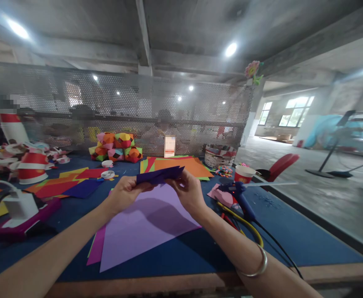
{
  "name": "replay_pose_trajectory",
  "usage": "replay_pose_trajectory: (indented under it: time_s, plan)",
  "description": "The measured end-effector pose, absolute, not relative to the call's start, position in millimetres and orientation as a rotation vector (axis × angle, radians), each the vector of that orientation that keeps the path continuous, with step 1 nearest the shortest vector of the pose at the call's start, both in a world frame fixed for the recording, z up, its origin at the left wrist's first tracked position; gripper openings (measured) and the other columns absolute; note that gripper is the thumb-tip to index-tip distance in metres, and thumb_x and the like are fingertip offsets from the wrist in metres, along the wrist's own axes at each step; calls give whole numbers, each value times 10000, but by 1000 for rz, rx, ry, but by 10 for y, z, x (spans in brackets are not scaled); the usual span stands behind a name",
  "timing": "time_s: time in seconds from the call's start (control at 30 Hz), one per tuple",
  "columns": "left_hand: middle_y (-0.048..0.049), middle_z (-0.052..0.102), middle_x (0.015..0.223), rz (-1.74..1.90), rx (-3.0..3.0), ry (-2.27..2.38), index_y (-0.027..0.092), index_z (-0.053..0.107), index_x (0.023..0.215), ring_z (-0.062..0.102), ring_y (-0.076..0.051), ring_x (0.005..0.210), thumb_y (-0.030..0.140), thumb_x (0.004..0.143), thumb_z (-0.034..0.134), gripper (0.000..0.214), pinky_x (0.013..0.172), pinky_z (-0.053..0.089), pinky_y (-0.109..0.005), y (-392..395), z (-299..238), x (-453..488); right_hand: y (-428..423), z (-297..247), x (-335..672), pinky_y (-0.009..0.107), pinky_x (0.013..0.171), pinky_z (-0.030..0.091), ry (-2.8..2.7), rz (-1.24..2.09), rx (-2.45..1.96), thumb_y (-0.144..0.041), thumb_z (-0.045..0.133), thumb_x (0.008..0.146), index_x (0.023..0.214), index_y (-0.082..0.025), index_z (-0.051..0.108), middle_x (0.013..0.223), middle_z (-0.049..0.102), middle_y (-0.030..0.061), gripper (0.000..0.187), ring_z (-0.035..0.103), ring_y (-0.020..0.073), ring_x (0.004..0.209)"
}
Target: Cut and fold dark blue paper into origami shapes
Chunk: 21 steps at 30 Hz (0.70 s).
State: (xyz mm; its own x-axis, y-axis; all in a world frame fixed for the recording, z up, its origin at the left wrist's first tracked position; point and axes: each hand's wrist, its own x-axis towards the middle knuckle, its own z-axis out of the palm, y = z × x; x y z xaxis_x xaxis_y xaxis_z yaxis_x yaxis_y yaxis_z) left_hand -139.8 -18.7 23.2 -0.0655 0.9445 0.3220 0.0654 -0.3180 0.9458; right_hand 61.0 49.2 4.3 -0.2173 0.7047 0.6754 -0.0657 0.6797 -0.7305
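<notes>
We pinch the dark purple paper [156,176] at its two ends, left hand [126,193] and right hand [187,191] both closed on it; it is up in the air over the lilac sheet [144,231], near the front edge of the counter [293,231]; our blue glue gun [242,198] rests nearer the right edge.

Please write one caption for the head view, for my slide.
Left hand and right hand hold folded dark purple paper above a lilac sheet, with a glue gun at right.
</notes>
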Motion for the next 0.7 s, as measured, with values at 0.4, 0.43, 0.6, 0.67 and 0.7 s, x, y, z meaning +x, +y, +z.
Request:
replay_pose_trajectory:
  time_s: [0.4,0.43,0.6,0.67,0.7]
  plan:
    - [-103,837,824,1417,1250,966,147,824,876,832,-308,918,341,680,1004,329,974,637,-391,-216,200,-1424,472,85,538,270,533,485,-1593,1036,-547,-603,778,759,897,-243,608,611,618,-52,421,603,149,550]
    - [-107,838,834,1415,1247,950,151,813,816,830,-315,940,359,668,1010,322,989,632,-398,-213,203,-1431,452,91,534,270,533,487,-1611,1065,-537,-629,767,768,857,-234,629,610,635,-35,427,608,147,548]
    - [-128,837,857,1385,1214,910,142,788,711,823,-335,965,389,657,1013,339,995,637,-432,-186,196,-1472,339,137,536,254,516,476,-1640,1159,-494,-663,816,742,688,-224,652,622,684,3,472,602,129,539]
    - [-115,846,899,1391,1184,903,145,823,800,827,-302,911,371,643,1022,340,955,657,-404,-175,185,-1488,306,155,540,247,511,469,-1632,1182,-480,-646,842,729,657,-225,647,608,678,-2,469,591,122,535]
    - [-105,850,923,1400,1168,897,152,833,833,826,-284,889,357,634,1027,346,938,664,-388,-169,178,-1497,292,162,540,245,511,467,-1629,1191,-471,-636,850,724,652,-225,654,604,675,-5,461,585,120,536]
